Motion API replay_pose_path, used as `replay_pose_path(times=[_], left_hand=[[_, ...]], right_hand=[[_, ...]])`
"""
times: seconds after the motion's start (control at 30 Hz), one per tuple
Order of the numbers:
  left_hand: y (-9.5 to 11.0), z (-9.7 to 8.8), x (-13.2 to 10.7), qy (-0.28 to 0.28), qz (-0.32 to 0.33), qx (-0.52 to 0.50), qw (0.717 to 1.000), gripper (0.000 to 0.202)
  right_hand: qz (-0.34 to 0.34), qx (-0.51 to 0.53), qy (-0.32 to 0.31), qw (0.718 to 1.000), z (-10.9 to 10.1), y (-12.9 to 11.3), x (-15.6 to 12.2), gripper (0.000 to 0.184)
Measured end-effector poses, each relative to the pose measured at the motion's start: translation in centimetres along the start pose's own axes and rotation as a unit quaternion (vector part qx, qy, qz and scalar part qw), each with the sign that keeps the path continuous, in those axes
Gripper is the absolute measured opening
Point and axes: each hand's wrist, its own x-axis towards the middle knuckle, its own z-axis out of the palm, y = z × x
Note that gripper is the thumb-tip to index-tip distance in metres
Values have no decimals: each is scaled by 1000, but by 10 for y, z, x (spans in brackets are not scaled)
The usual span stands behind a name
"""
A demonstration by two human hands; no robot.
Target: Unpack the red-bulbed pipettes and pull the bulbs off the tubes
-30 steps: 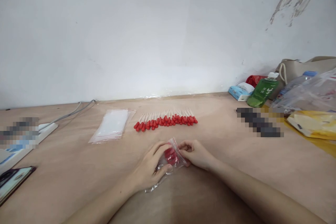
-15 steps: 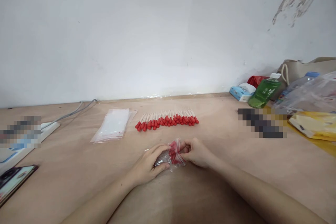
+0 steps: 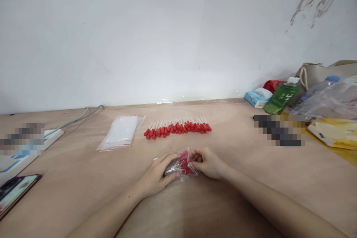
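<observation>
Both hands hold a small clear plastic bag [image 3: 182, 165] with red-capped droppers inside, just above the wooden table [image 3: 237, 163]. My left hand [image 3: 157, 174] grips the bag's lower left end with curled fingers. My right hand [image 3: 208, 161] pinches the bag's right end, where the red caps bunch. Beyond the hands, a row of loose red-capped droppers [image 3: 177, 127] lies across the table. A stack of flat clear bags [image 3: 119, 132] rests to the left of that row.
A phone [image 3: 15, 191] and a white power strip with cable [image 3: 41, 137] lie at the left. At the right stand a green bottle [image 3: 280, 98], a tissue pack [image 3: 256, 98], a clear bottle [image 3: 318, 89], a beige bag [image 3: 320, 72] and a yellow packet [image 3: 331, 132].
The bag has been turned from a slanted lie to a more level one and gathered tighter between the hands. Both hands shifted slightly away from me.
</observation>
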Motion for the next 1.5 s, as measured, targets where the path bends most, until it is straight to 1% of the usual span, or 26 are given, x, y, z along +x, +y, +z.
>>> replay_pose_path(times=[0.1,0.2,0.27,0.37,0.47,0.53,0.6,0.67,0.73,0.77,0.83,0.9,0.93,1.03,1.1,1.2,1.27,1.3,1.33,1.43,1.5], left_hand=[[1,-1,0,6,-1,-1,1000,44],[1,-3,1,9,-3,-12,1000,42],[1,-4,2,10,-3,-23,1000,42],[0,-4,3,14,1,-37,999,41],[0,-4,2,10,-1,-46,999,42],[0,-4,2,8,-4,-47,999,42],[0,-4,3,11,-3,-47,999,41],[0,-4,3,9,1,-51,999,41],[0,-4,4,8,6,-58,998,41],[0,-4,4,8,8,-61,998,41],[-1,-4,4,9,10,-63,998,41],[-2,-4,4,10,11,-61,998,41],[-2,-4,4,11,11,-59,998,41],[-2,-5,4,8,11,-58,998,40],[-1,-5,4,11,9,-60,998,39],[0,-5,4,16,7,-65,998,39],[0,-5,4,13,6,-67,998,38],[0,-5,4,12,6,-68,998,38],[-1,-5,4,12,6,-66,998,38],[-1,-5,4,13,7,-58,998,38],[-1,-5,4,11,6,-53,999,38]], right_hand=[[23,13,2,1000,-9,-6,0,11],[75,59,5,995,-26,-13,1,24],[94,102,-13,990,-39,-16,1,33],[109,135,-43,984,-57,-17,3,38],[96,124,-37,987,-76,-17,3,36],[78,107,-19,991,-93,-21,1,32],[63,94,11,993,-113,-25,-2,28],[37,81,74,993,-132,-29,-4,27],[-19,62,158,985,-143,-29,-1,29],[-56,46,202,977,-146,-28,2,30],[-137,-7,283,949,-143,-22,13,30],[-197,-90,332,918,-133,-14,27,27],[-214,-135,338,907,-126,-10,34,23],[-243,-259,302,884,-108,1,49,16],[-254,-326,267,871,-100,6,53,20],[-267,-386,217,856,-97,11,54,30],[-269,-398,207,852,-99,11,52,33],[-264,-396,215,853,-100,12,52,33],[-257,-387,235,854,-101,12,51,32],[-232,-321,326,858,-104,17,52,31],[-207,-262,361,871,-104,22,54,32]])
